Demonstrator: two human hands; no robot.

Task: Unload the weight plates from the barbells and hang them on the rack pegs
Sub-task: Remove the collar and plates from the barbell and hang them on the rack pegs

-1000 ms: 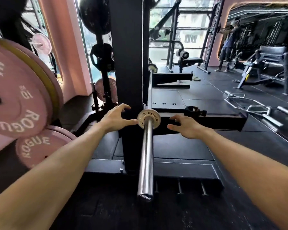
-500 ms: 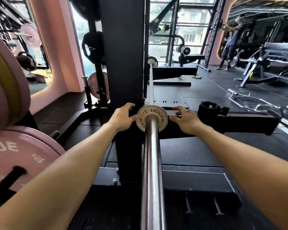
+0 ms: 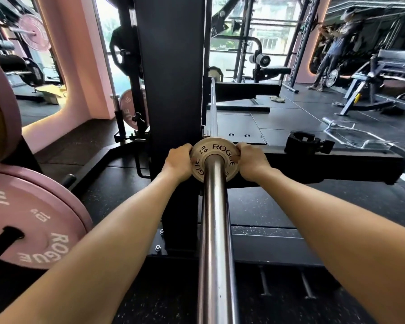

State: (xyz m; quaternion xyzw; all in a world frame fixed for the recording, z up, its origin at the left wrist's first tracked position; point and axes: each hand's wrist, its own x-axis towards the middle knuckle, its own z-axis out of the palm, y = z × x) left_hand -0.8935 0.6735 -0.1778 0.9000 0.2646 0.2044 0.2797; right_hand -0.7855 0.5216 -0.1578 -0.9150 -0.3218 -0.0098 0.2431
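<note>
A second ago my hands were only reaching, open, on each side of the small plate (image 3: 214,163); now both of them have closed on it. My left hand (image 3: 178,163) grips its left edge with the fingers curled around the rim, and my right hand (image 3: 251,162) grips the right edge in the same way. The plate is still on the barbell sleeve (image 3: 216,242), far along it and close to the black rack upright (image 3: 173,90), with the bare steel of the sleeve running toward me. It is marked 0.5, so I judge it is very light. The grasp is now made, and the next step, I think, is to slide the plate along the sleeve toward me and off its end. Pink plates (image 3: 33,220) already hang on the pegs at my left, a likely place for it. A black collar (image 3: 306,142) lies on the rack arm at the right.
</note>
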